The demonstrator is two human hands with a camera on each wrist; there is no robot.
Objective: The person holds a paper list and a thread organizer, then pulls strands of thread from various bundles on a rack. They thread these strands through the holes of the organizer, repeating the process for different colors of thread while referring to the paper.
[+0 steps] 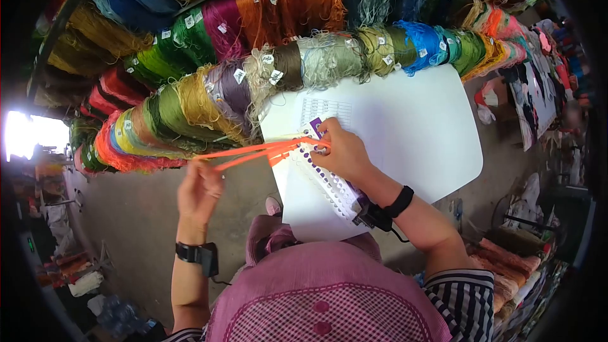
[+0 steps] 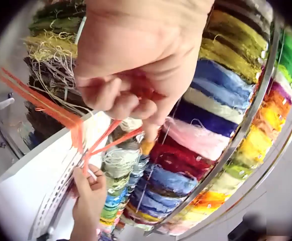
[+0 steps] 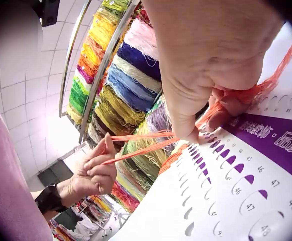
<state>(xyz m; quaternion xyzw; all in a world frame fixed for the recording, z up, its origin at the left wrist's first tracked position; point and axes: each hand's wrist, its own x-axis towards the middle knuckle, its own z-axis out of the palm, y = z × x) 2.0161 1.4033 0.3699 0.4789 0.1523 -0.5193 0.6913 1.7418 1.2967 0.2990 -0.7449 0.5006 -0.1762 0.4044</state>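
Bright orange thread (image 1: 244, 151) stretches in strands between the two hands. My left hand (image 1: 201, 191) curls its fingers round the strands' left end, off the white board's left side. At the other end, my right hand (image 1: 345, 152) pinches the thread between thumb and fingers, right over a perforated card (image 3: 236, 186). This white card has rows of numbered holes and a purple printed band (image 3: 273, 135). In the left wrist view, more orange thread (image 2: 45, 108) runs out past the card's far side. Part of the bundle is hidden under the right hand's fingers.
The white board (image 1: 418, 133) lies under the card, with a printed table sheet (image 1: 326, 111) on it. Behind it, racks carry many coloured thread skeins (image 1: 329, 57) with small white tags. A person's pink checked apron (image 1: 323, 297) is close in front of the board.
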